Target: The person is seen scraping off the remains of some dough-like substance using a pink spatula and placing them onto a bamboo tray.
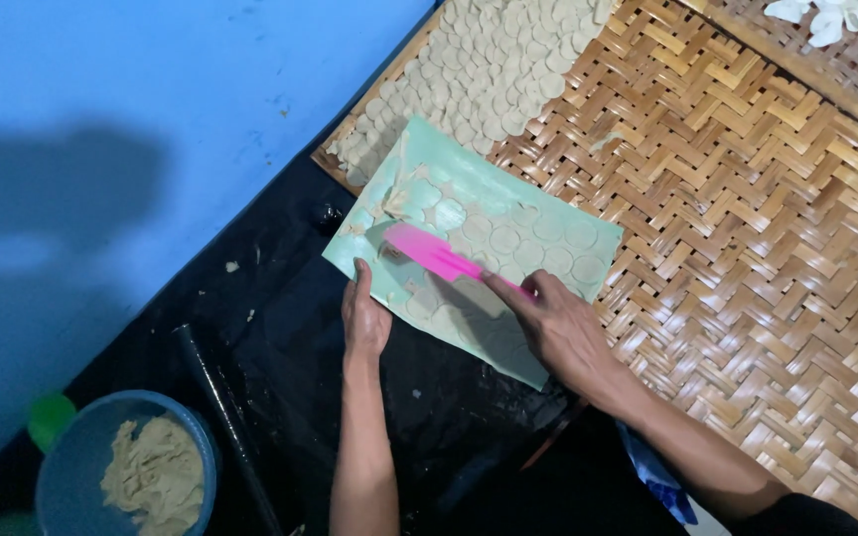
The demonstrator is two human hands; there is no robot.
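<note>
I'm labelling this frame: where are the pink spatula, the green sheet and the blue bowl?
pink spatula (436,255), head view, middle of blade
green sheet (508,199), head view, upper bare part
blue bowl (70,467), head view, left inner wall

The flat pink plastic scraper (436,255) looks smooth and faintly glossy. The pale green rectangular plastic sheet (508,199) is smooth, dusted with matt dough. The tan woven bamboo tray (747,218) shows a rough, slightly shiny weave. The black plastic floor cover (280,298) gleams, wrinkled.
</note>
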